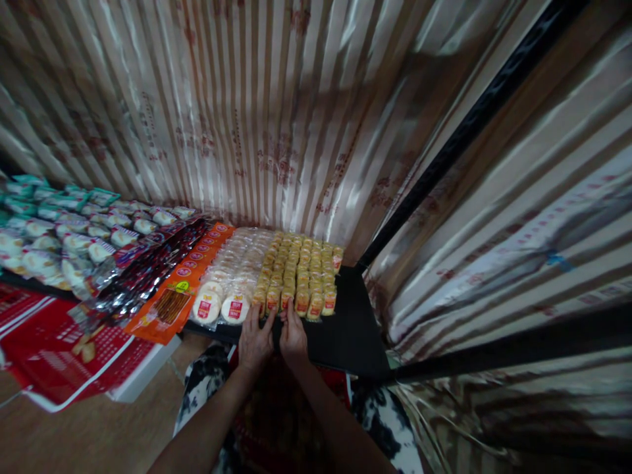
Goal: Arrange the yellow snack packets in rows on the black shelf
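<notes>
Small yellow wrapped snack packets (pixel 301 266) with red labels stand in close rows on a black shelf (pixel 345 329). My left hand (pixel 255 342) is at the front row, its fingers stretched out and spread against the packets' front faces. Close beside it, my right hand (pixel 295 336) has thumb and fingertips pinched at the lower edge of one front packet. Just left of the yellow rows are clear-wrapped round white crackers (pixel 234 309) with red labels, in two columns.
Further left come an orange snack bag (pixel 168 306), dark shiny packets (pixel 148 270) and white-and-green packets (pixel 74 227). A red printed bag (pixel 99 349) is below the shelf. Behind hangs a striped curtain (pixel 276 118); a black pole (pixel 444 151) slants at the right.
</notes>
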